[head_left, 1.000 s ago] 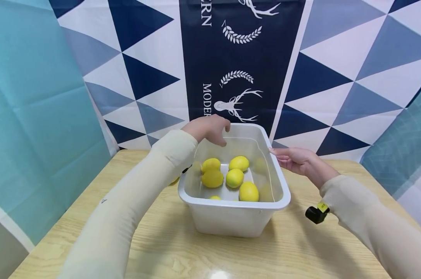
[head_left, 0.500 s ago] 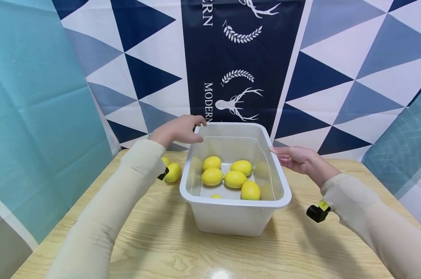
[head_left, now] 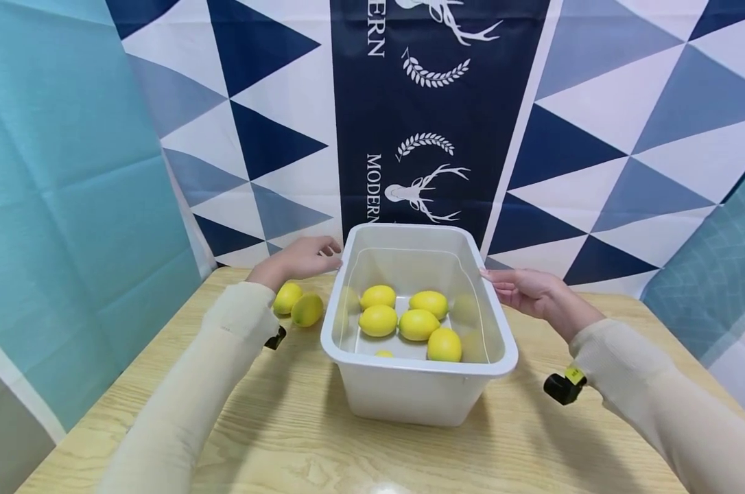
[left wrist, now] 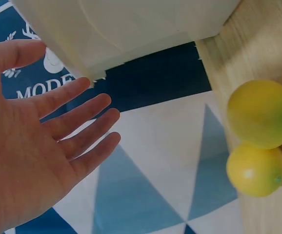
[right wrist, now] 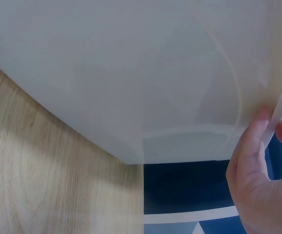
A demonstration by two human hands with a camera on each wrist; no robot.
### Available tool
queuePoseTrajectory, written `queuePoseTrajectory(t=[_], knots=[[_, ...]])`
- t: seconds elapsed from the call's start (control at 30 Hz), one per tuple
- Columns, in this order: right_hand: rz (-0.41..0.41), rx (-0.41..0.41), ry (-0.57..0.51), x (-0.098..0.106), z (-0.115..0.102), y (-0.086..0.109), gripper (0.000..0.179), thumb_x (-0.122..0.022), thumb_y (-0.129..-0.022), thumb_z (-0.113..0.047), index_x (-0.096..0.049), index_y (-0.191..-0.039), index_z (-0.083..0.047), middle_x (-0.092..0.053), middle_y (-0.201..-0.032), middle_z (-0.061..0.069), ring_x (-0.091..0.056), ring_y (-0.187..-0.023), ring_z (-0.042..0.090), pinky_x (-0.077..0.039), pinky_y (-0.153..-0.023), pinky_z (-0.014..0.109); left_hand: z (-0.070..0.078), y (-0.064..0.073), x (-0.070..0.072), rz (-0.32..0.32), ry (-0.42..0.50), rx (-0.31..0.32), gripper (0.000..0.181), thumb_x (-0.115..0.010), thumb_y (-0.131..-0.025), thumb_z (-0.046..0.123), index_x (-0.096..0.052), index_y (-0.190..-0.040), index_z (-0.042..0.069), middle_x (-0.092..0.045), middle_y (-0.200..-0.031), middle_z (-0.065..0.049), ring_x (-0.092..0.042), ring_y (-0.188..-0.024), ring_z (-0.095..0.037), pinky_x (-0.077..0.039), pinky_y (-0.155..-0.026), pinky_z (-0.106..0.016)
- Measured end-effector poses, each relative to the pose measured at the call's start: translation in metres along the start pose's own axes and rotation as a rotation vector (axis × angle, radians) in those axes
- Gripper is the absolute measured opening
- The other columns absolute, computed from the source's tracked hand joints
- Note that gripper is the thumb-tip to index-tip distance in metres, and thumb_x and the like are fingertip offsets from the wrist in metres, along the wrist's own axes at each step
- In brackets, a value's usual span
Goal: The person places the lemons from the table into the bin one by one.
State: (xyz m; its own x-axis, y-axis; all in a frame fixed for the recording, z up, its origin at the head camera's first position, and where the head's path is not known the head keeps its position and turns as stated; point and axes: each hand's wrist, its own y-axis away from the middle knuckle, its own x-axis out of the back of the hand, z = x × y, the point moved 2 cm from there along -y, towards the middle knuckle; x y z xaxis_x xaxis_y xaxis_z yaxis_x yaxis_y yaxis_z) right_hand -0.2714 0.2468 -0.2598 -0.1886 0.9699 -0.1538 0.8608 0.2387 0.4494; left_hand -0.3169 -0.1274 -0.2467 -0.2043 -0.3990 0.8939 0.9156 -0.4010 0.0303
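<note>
A white plastic bin (head_left: 409, 391) stands mid-table with several yellow lemons (head_left: 379, 321) on its floor. My right hand (head_left: 529, 288) holds the bin's right rim; the right wrist view shows the thumb and fingers (right wrist: 251, 156) on either side of the rim's edge. My left hand (head_left: 298, 263) is just outside the left rim. In the left wrist view its fingers (left wrist: 94, 136) are spread and hold nothing, with the fingertips right by the bin's wall (left wrist: 131, 29). Two more lemons, one (head_left: 307, 309) in front of the other (head_left: 287, 298), lie on the table beneath and beside the left wrist.
The light wooden table (head_left: 274, 439) ends at a patterned blue and white curtain (head_left: 286, 137) behind the bin. A teal cloth (head_left: 70, 206) hangs along the left side. A small black camera (head_left: 564, 387) is strapped at the right wrist.
My left hand has moved left and down, from over the bin to outside its left rim, uncovering the two table lemons. A middle lemon in the bin has rolled slightly. The right hand stays put.
</note>
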Motion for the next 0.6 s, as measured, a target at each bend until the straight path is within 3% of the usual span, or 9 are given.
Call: queuePoseTrajectory(t=[0.23,0.6], knots=[[-0.012,-0.002,-0.015,0.0,0.003,-0.001,0.005,-0.069,-0.088,-0.019,-0.07,-0.085,-0.014,-0.072,-0.085,-0.003,-0.07,-0.079,0.007,-0.058,-0.079,0.018,-0.015,0.003,-0.012,-0.017,0.062,0.03,0.051,-0.041,-0.097,0.042,-0.049,-0.136,0.01,-0.053,-0.139,-0.013,-0.049,-0.128,-0.032,-0.041,-0.108,-0.053],[-0.013,0.013,0.004,0.002,0.0,-0.001,0.003,-0.071,-0.087,-0.018,-0.07,-0.084,-0.015,-0.072,-0.084,-0.004,-0.07,-0.078,0.007,-0.058,-0.078,0.018,-0.038,0.002,-0.044,-0.053,-0.053,0.108,0.053,-0.044,-0.093,0.041,-0.05,-0.134,0.007,-0.054,-0.138,-0.017,-0.051,-0.126,-0.034,-0.043,-0.106,-0.053]])
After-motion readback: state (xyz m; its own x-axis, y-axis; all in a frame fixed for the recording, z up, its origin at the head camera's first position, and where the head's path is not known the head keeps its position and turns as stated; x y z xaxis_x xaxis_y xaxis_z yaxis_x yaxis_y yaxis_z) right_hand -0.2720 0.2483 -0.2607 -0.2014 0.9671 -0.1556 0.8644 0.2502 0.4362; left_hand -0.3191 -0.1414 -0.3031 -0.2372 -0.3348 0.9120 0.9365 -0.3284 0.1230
